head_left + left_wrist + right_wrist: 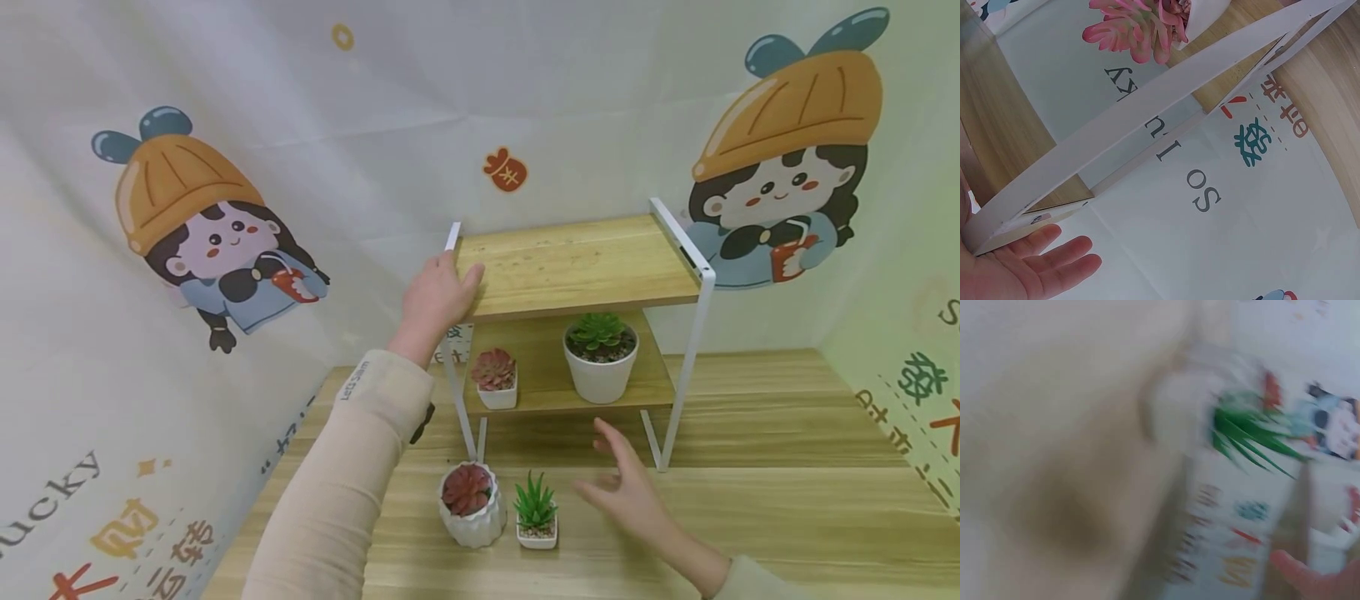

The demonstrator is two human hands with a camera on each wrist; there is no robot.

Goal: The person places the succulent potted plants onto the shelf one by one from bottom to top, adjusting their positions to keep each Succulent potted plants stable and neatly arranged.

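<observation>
My left hand (pixel 441 292) grips the top left corner of a two-tier wooden shelf (pixel 577 258) with a white metal frame (pixel 1129 115). Its thumb lies over the top board, and the fingers (pixel 1063 259) reach past the outside of the frame. My right hand (pixel 633 492) is held with thumb and fingers spread and nothing between them. Left of it on the table stands a small spiky green succulent (pixel 536 504) in a square white pot. Next to that is a dark red succulent (pixel 469 500) in a ribbed white pot.
The lower tier carries a pink succulent (pixel 495 375) in a small white pot at the left and a green succulent (pixel 600 358) in a larger round white pot at the right. Printed white cloth (pixel 375 167) hangs behind and beside the wooden table (pixel 787 433).
</observation>
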